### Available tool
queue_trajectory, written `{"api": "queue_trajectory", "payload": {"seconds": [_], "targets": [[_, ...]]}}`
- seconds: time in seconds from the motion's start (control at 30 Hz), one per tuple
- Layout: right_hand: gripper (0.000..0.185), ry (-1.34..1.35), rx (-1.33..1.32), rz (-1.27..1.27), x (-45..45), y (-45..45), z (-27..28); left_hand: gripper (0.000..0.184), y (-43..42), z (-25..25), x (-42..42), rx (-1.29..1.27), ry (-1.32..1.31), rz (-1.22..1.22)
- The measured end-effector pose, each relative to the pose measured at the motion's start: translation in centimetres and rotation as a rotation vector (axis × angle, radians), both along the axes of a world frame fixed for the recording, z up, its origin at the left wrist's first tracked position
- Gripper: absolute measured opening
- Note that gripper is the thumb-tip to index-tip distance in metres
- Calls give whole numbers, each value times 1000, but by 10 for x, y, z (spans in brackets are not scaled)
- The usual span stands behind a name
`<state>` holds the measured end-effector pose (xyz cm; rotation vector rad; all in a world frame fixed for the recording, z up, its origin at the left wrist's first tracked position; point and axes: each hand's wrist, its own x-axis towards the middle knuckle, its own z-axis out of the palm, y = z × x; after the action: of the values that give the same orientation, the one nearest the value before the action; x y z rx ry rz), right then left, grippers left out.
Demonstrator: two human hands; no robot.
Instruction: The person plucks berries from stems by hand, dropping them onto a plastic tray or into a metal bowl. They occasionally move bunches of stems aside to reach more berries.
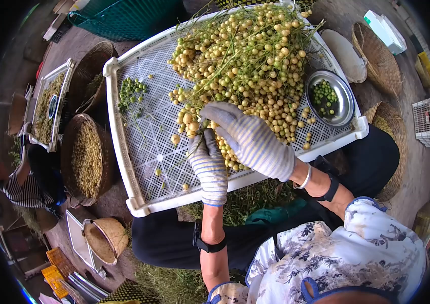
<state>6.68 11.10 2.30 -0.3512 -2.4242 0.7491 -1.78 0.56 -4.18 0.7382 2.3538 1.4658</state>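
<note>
Your right hand (255, 139) curls over the fruit, its grip hidden, so you can't tell its state; your left hand (207, 164) narrows on a stem (201, 136). The mesh tray (141, 147) carries yellowish fruit (245, 58); the metal bowl (348, 104) holds green ones.

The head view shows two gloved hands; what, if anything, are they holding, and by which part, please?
The left hand holds a small bunch of yellowish fruit, apparently by its stem end; whether the right hand grips it too is hidden.

The tray (129, 181) is white, the gloves (208, 175) striped.
</note>
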Motion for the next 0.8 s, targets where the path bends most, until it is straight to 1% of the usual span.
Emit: {"api": "queue_trajectory", "payload": {"seconds": [0.03, 0.07, 0.1, 0.13, 0.17, 0.23, 0.27, 0.3, 0.33, 0.37, 0.43, 0.47, 0.5, 0.57, 0.6, 0.7, 0.73, 0.8], "targets": [[40, -31, 65, -30, -7, 3, -12, 27, 2, -6, 1, 49, 63, 37], [42, -165, 87, -18, -12, 7, -26, 26, 5, -11, 4, 98, 127, 75], [42, -152, 20, 12, -16, 9, -39, 24, 6, -11, 5, 145, 192, 115], [42, -140, -47, 41, -17, 11, -52, 24, 5, -9, 6, 198, 26, 163], [42, -128, -111, 69, -18, 12, -53, 24, 4, -8, 5, 268, -54, 191], [42, -203, -110, 101, -10, 10, -50, 25, 2, -6, 3, 406, -219, 248], [42, -242, -137, 99, -7, 8, -50, 25, -1, 5, 3, 398, -331, 198], [42, -280, -162, 94, -6, 8, -50, 24, 4, 12, 6, 552, -491, 241], [44, -284, -141, 110, -5, 9, -52, 25, 5, 15, 7, 570, -496, 217], [43, -232, -147, 110, -5, 10, -55, 25, 4, 18, 8, 588, -500, 195], [40, -129, -161, 110, -3, 13, -60, 31, 0, 20, 4, 630, -569, 66], [37, -140, -246, 137, -2, 16, -50, 33, 0, 19, 4, 611, -577, 44], [34, -92, -260, 136, 1, 18, -47, 35, -1, 19, 4, 591, -583, 23], [28, 5, -288, 137, 8, 22, -43, 37, 0, 18, 5, 472, -537, 71], [22, -16, -428, 97, 16, 20, -30, 32, 1, 16, 4, 515, -515, 43], [21, -158, -1179, 39, 39, 19, 28, 25, -1, 6, 3, 437, -388, -38], [31, -184, -1146, 49, 46, 23, 40, 18, -3, 2, -1, 319, -190, -110], [38, -58, -542, 43, 42, 30, 34, 19, -5, 12, -3, 142, 10, -259]]}}
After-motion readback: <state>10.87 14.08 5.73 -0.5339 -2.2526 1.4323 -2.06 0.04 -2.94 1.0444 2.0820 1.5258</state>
